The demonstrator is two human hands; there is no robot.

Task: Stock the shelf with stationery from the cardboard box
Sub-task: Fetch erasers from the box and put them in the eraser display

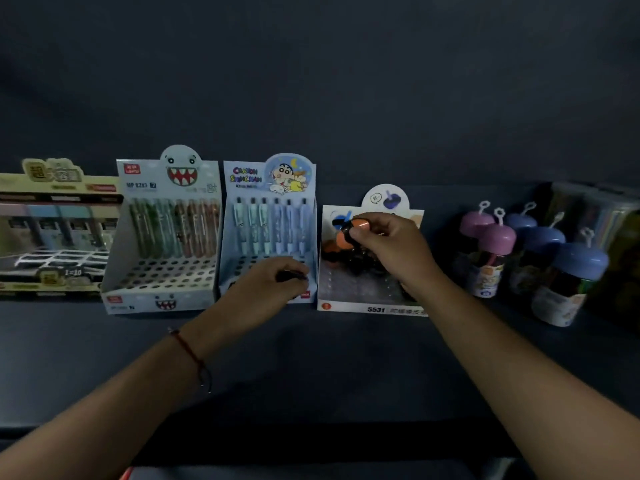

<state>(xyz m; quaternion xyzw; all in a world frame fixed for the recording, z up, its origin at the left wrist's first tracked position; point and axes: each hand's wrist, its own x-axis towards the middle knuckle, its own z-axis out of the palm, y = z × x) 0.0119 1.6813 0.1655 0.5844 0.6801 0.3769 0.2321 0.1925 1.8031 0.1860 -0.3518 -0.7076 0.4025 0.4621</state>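
Head view: an orange-and-black piece (348, 233) is pinched by the right hand (388, 244) over the 5531 display box (372, 308) on the shelf (311, 348), another dark piece (292, 276) is gripped by the left hand (273, 280); heaped pieces could be toppled.

Display box marked 5531 (372, 299) — white, open-topped, upright on the dark shelf (311, 358), just right of the cartoon pen box (268, 233). Contents: dark and orange rounded items (332, 249), loosely piled. One orange-and-black piece (349, 230) — pinched above the pile by the right hand (388, 244).
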